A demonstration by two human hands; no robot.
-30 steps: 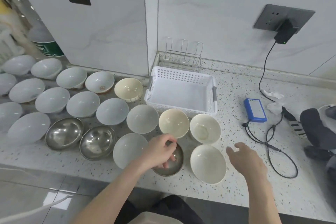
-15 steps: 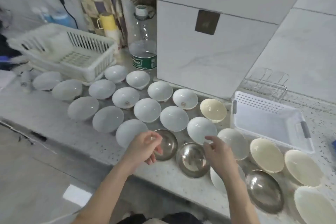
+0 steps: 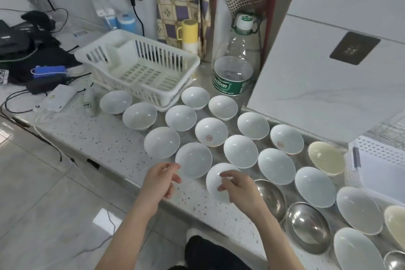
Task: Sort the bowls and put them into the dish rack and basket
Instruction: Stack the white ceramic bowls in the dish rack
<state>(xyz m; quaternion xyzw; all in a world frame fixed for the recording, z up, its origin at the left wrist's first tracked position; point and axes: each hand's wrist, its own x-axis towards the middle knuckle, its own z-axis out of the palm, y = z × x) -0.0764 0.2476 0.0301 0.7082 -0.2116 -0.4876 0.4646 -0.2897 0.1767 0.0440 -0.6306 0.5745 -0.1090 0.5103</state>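
Observation:
Several white bowls [image 3: 211, 133] stand in rows on the speckled counter [image 3: 105, 144]. Two steel bowls [image 3: 306, 229] and cream bowls [image 3: 325, 156] lie further right. The white dish rack [image 3: 140, 68] stands behind the bowls at the left, and the white basket [image 3: 377, 160] sits at the right edge. My left hand [image 3: 161, 180] hovers with loosely curled fingers and holds nothing, beside the front white bowl [image 3: 194, 159]. Over the nearest white bowl [image 3: 213, 178] my right hand [image 3: 237, 188] hangs with relaxed fingers, and I cannot tell whether it touches the bowl.
A large water bottle [image 3: 233, 72] and a yellow cup [image 3: 189, 34] stand behind the bowls. Cables, a blue battery pack [image 3: 48, 71] and dark bags crowd the far left. A white pillar [image 3: 328, 76] juts out at the right. The counter's front edge runs under my forearms.
The view has swung left from the basket to the dish rack. Both hands have shifted left from the steel bowls to the front white bowls, and neither holds anything.

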